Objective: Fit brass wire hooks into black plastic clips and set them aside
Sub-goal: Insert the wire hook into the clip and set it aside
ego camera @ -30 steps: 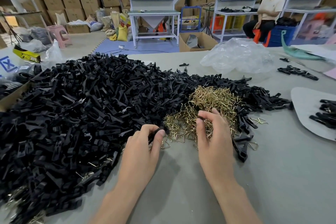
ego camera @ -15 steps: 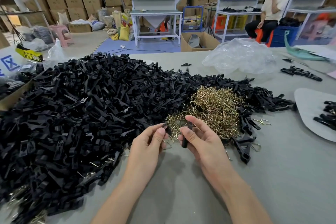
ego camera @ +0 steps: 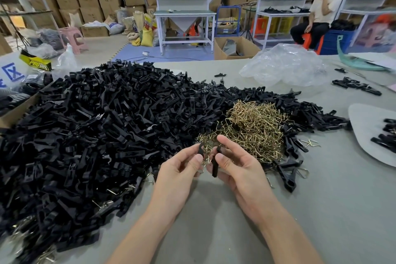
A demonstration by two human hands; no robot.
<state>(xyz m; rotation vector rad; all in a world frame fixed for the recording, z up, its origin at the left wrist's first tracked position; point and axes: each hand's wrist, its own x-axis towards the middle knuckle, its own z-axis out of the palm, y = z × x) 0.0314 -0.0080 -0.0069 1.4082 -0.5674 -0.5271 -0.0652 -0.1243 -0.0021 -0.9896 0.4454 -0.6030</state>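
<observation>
Left hand (ego camera: 182, 169): at 6 o'clock on the table, palm turned inward, thumb and forefinger pinching the short black clip (ego camera: 200, 149); other fingers curled loosely below.
Right hand (ego camera: 240, 167): just beside the left, at its 3 o'clock, thumb and forefinger gripping the long black clip (ego camera: 215, 163) near its upper end.
Short black clip: upright, hooked end on top, held just clear of the heap behind it.
Long black clip: hanging nearly vertical between the two hands, close to the short one; touching or apart, cannot tell.
Brass wire in either grip: cannot tell against the heap behind.
Brass hook heap (ego camera: 255, 126): tangled mound at 1 o'clock from the hands, its near edge just behind the fingertips.
Clip pile (ego camera: 107, 124): broad black mass from 9 to 12 o'clock, wrapping behind the brass heap to 2 o'clock.
Loose clips (ego camera: 287, 171): a few at 3 o'clock from the right hand, with stray wire hooks beside them.
Grey board (ego camera: 364, 133): at the table's 3 o'clock edge, bearing the set-aside clips (ego camera: 385, 137).
Plastic bag (ego camera: 285, 66): clear, crumpled, at 1 o'clock, well beyond the heap.
Table (ego camera: 321, 210): grey-green surface under everything.
Seated person (ego camera: 319, 13): far background, 2 o'clock, by white shelving.
</observation>
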